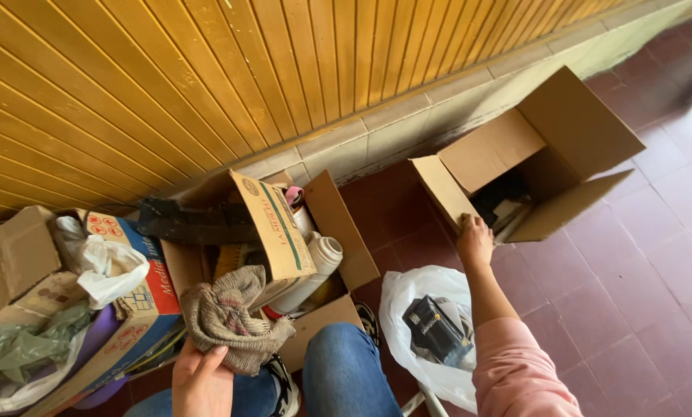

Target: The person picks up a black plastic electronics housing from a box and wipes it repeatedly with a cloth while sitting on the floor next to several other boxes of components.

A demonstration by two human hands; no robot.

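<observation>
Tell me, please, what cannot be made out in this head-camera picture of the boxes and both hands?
- Left hand: bottom edge cuts off wrist; its fingers vanish under the knitted cloth.
- Right hand: fingertips hidden over the open box flap.
- Open box contents: dark, shadowed, unidentifiable.
- Black object in white bag: kind unclear.

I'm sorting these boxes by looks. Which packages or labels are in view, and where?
Plain brown carton: right, open, right hand on its flap.
Printed carton: centre, tan flap, green stripe.
Blue-orange box: left.
White bag: on floor, holds a black pack.
</observation>
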